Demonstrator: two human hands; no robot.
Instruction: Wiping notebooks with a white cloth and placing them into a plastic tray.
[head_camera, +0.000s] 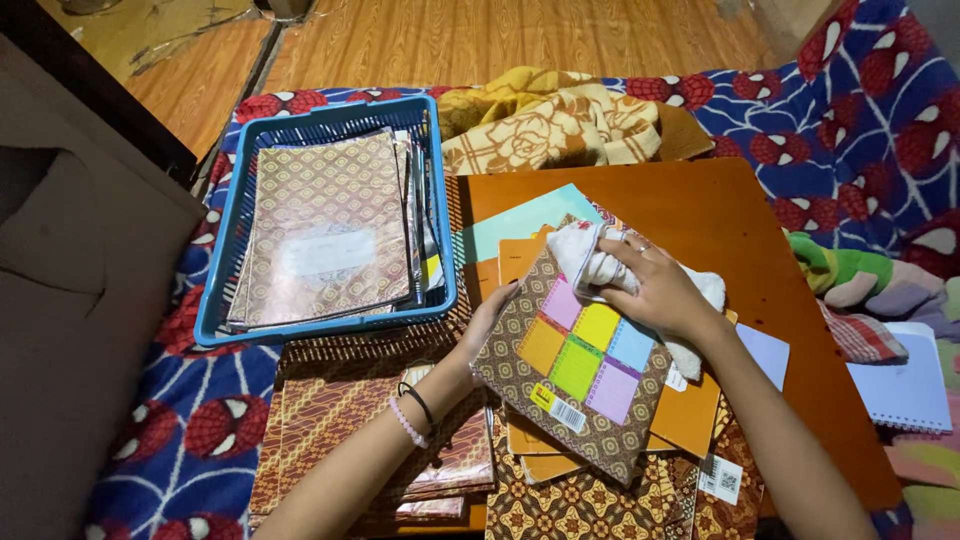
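My left hand (488, 322) grips the left edge of a notebook (577, 372) whose brown patterned cover bears a grid of coloured squares, holding it tilted above a pile of orange notebooks (690, 415). My right hand (655, 285) presses a crumpled white cloth (590, 258) onto the notebook's top corner. A ring shows on one finger, and my left wrist wears a black and a pink band.
A blue plastic basket (222, 262) at the left holds a stack of patterned notebooks (325, 225). More patterned books (330, 420) lie below it. A low wooden table (720, 215) sits on a red-and-blue bedsheet (860, 130); a yellow blanket (545, 120) lies behind, a spiral notebook (905, 385) at right.
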